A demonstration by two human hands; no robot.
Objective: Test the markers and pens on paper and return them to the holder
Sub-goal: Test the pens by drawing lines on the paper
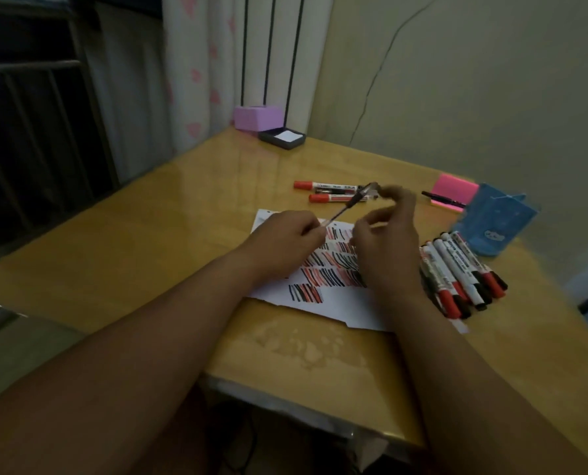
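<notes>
Glossy tabletop (148,241) is carrying paper (337,303) near its front edge; above it, left hand (285,241) is pinching a slim, clear, black-gripped pen (345,205), while right hand (385,241) is curling, blurred, at its far end, grasp unclear.

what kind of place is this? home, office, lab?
Probably a corner of a home room: patterned curtain beside a cracked painted wall, and a glossy wooden table with pink sticky notes and a blue pen holder.
</notes>
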